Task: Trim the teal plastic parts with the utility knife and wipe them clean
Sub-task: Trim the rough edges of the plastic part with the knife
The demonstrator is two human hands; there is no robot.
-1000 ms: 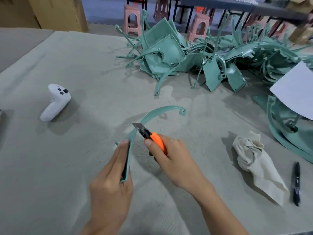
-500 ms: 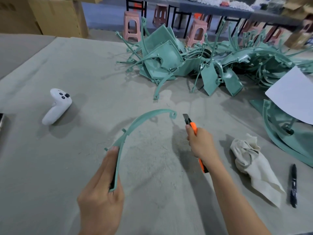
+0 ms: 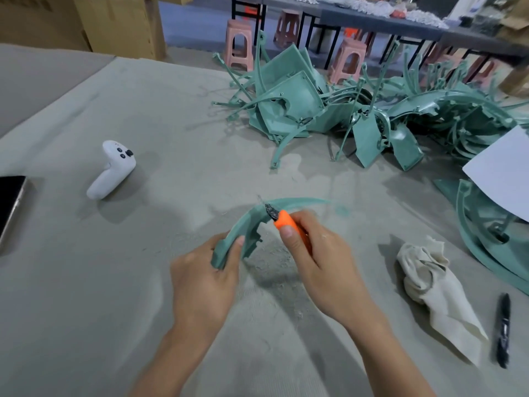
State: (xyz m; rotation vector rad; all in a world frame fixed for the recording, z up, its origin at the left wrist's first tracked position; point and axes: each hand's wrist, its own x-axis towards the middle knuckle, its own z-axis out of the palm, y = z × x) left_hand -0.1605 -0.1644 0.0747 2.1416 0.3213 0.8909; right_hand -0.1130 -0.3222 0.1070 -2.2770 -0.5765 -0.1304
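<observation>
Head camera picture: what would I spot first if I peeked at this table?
First, the bright orange utility knife in the right hand, its blade against the curved teal plastic strip that the left hand holds, near the middle. Farther back sits a big tangled heap of teal plastic parts. A white handheld controller lies to the left.

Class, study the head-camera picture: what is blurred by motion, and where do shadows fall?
Head view: the curved teal part smears at its far end, as does the utility knife blade; the white controller and rag look sharp; soft shadows lie on the table under the part and beside the controller.
</observation>
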